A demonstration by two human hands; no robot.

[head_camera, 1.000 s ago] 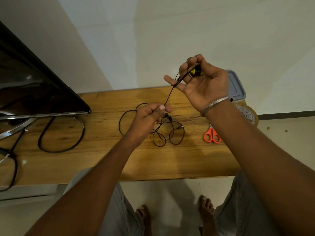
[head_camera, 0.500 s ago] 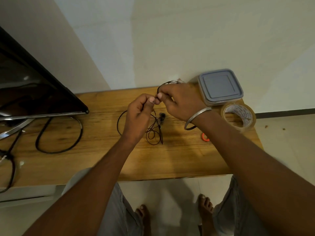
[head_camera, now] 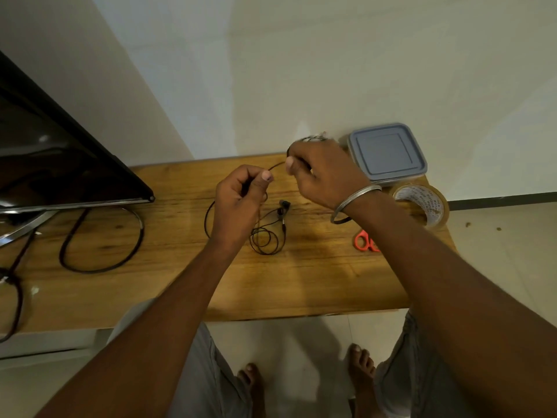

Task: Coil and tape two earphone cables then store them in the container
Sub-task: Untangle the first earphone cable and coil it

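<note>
Dark screen [head_camera: 60, 164] at left; thick black cable [head_camera: 99, 268] loop on wooden table [head_camera: 316, 282].

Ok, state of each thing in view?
Left hand: pinches earphone cable.
Right hand: grips the cable.
Earphone cable: spans both hands, rest loose on table.
Container: lid on.
Tape roll: lying flat, untouched.
Scissors: on table, blades hidden.

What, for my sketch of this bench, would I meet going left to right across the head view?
Monitor → thick black cable loop → left hand, pinching the earphone cable → right hand, gripping it too → lidded container → tape roll. The scissors are left out: sideways they overlap the right arm and the container.
</note>
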